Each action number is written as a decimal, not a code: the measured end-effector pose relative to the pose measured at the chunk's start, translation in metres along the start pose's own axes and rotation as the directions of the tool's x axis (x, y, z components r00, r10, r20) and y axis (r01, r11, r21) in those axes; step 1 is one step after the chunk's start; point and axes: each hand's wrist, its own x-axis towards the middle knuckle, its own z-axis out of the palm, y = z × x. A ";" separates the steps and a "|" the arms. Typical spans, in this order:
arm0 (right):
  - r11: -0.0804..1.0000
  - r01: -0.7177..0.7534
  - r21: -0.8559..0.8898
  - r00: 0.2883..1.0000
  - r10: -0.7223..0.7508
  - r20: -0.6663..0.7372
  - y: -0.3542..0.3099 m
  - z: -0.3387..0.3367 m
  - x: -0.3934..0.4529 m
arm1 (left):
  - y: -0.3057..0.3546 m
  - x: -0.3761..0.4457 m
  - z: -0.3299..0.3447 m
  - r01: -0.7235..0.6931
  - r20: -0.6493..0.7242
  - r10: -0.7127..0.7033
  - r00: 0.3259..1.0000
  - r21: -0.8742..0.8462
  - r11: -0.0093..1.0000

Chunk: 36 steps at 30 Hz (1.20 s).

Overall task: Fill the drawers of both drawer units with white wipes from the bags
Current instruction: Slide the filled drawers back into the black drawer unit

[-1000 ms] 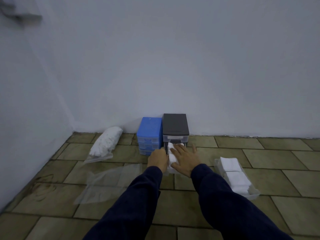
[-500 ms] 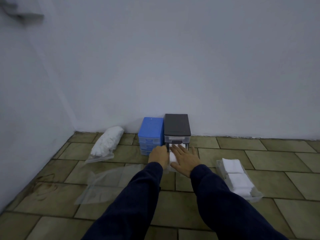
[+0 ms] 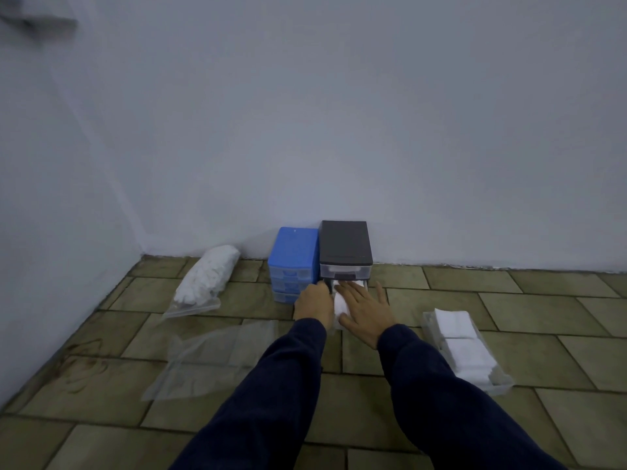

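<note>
Right hand (image 3: 364, 308) lies flat on the wipes (image 3: 340, 305) in the black unit's (image 3: 345, 252) open drawer; left hand (image 3: 314, 301) grips the drawer's edge.

A bare corner of a plain indoor room, more storeroom or utility space than lived-in home: two blank whitewashed walls (image 3: 373, 130) meet above a floor (image 3: 509, 310) of worn, stained olive-green tiles. Everything sits directly on the floor. A blue drawer unit (image 3: 293, 262) and a black drawer unit (image 3: 344, 245) stand side by side against the wall, with plastic bags (image 3: 207, 276) of white wipes (image 3: 458, 337) lying nearby.
</note>
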 end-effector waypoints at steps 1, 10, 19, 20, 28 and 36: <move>1.000 -0.003 0.012 1.000 0.003 -0.016 0.000 0.000 0.000 | 0.000 0.001 0.000 -0.001 0.002 0.001 1.000 -0.010 1.000; 0.996 -0.048 0.069 0.938 0.069 -0.340 0.008 0.017 -0.008 | -0.015 -0.008 -0.003 -0.057 -0.118 0.036 0.992 -0.181 0.982; 0.995 -0.064 0.080 0.986 0.075 -0.152 0.016 0.008 -0.009 | -0.020 -0.020 -0.001 -0.499 -0.198 0.488 0.850 -0.010 0.866; 0.986 -0.071 0.150 0.978 0.098 -0.185 0.018 0.008 -0.011 | -0.020 -0.021 0.000 -0.529 -0.185 0.520 0.834 0.001 0.849; 0.584 -0.068 0.809 0.907 0.375 -0.194 0.016 0.014 -0.020 | -0.019 -0.026 0.009 -0.346 -0.253 0.284 0.925 -0.246 0.905; 0.587 -0.189 0.787 0.969 0.243 0.051 0.012 0.017 -0.019 | -0.021 -0.031 0.016 -0.152 -0.007 0.161 0.987 -0.364 0.919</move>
